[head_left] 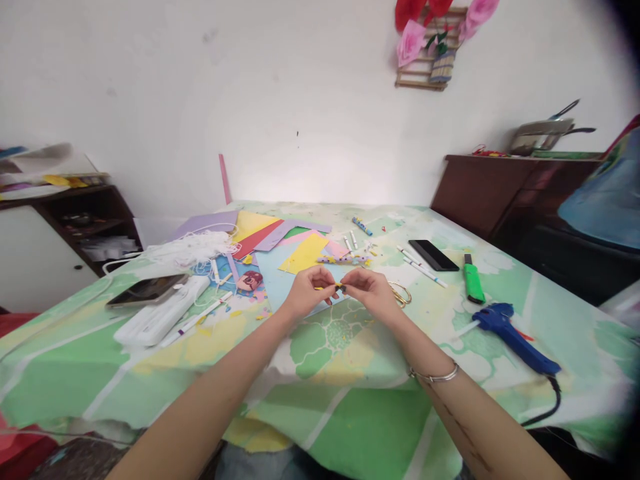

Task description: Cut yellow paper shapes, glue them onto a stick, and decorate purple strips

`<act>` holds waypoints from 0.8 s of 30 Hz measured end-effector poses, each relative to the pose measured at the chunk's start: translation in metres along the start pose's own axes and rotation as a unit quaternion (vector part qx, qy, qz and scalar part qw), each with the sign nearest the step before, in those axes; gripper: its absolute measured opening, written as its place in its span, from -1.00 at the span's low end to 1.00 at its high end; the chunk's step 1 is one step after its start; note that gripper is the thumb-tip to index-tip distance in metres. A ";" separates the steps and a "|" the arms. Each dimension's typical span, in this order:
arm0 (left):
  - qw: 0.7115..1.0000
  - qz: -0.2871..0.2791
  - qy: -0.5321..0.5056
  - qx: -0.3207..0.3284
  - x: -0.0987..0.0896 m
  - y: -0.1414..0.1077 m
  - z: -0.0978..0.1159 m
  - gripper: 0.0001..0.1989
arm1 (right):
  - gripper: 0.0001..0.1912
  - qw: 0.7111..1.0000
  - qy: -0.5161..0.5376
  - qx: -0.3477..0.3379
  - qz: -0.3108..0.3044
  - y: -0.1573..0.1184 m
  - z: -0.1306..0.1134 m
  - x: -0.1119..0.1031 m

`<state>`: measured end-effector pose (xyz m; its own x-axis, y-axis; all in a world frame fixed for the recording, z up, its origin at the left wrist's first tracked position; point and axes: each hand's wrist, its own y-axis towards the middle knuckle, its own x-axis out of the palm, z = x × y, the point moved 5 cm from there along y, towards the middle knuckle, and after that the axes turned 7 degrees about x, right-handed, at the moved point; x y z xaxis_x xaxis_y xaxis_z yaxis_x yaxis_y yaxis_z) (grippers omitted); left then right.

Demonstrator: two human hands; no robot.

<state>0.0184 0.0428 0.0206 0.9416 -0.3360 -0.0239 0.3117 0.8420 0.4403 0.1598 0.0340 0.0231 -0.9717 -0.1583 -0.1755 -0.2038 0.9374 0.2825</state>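
Between the fingertips of both hands is a small yellow and dark piece [339, 287], too small to name. My left hand [313, 291] pinches its left side, and my right hand [369, 291] pinches the right. Both hands are held above the table's near middle. Scissors with gold handles [401, 293] lie just beside my right hand, their blades hidden. Beyond the hands rest a yellow paper sheet [306, 253], a light blue sheet [275, 277] and a purple decorated strip [343, 261].
At right lie a hot glue gun [515, 339], a green-handled cutter [473, 280], a black phone [433, 255] and markers [425, 272]. A white power strip [163, 312], another phone [147, 291] and tangled white cord [193, 248] occupy the left. A patterned cloth [240, 373] covers the table.
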 end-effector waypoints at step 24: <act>1.000 0.003 0.026 0.015 0.000 0.000 -0.004 -0.83 | -0.75 1.000 -0.007 -0.029 -0.004 0.002 0.009 0.003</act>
<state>0.0185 0.0443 0.0171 0.9492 -0.3077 -0.0663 0.3021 0.8311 0.4670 0.1579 0.0383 0.0153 -0.9682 -0.1619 -0.1905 -0.2190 0.9167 0.3343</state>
